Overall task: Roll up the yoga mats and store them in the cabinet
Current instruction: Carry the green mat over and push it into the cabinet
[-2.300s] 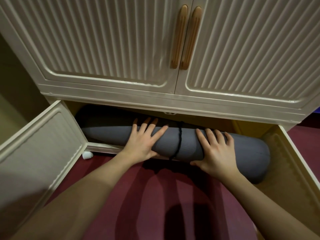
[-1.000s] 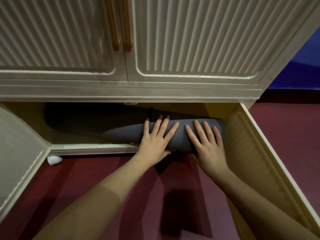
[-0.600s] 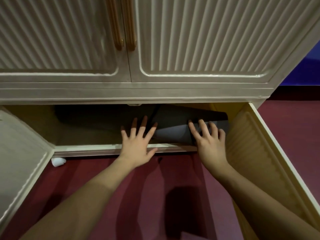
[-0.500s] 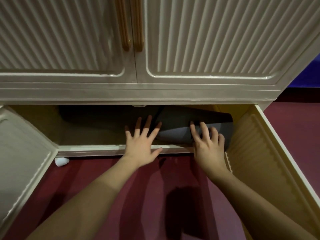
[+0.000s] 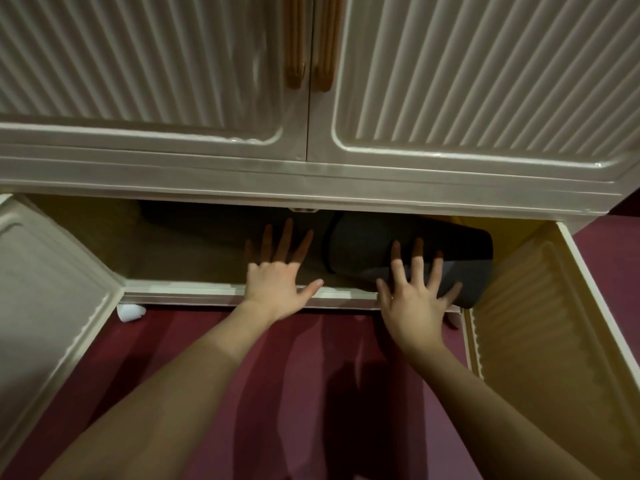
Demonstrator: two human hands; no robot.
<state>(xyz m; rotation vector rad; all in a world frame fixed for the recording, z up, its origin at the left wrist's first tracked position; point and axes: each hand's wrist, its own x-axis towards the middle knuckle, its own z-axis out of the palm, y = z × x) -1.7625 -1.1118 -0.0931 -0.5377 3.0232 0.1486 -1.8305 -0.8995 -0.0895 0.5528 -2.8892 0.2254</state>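
A rolled grey yoga mat (image 5: 460, 268) lies inside the cream cabinet's (image 5: 311, 181) open bottom compartment, its right end near the front sill and its left part deep in shadow. A dark strap circles it near the middle. My right hand (image 5: 414, 292) presses flat on the mat's right part with fingers spread. My left hand (image 5: 277, 275) reaches over the sill with straight spread fingers against the mat's shadowed part.
Both lower doors stand swung open, the left door (image 5: 52, 306) and the right door (image 5: 547, 334) flanking my arms. The upper doors are closed, with wooden handles (image 5: 308, 46). A small white foot (image 5: 130, 311) sits on the maroon floor (image 5: 277, 393).
The mat has gone from lying at the compartment's front edge to deeper inside, under both flat hands. Its left end went back first, so it now lies angled.
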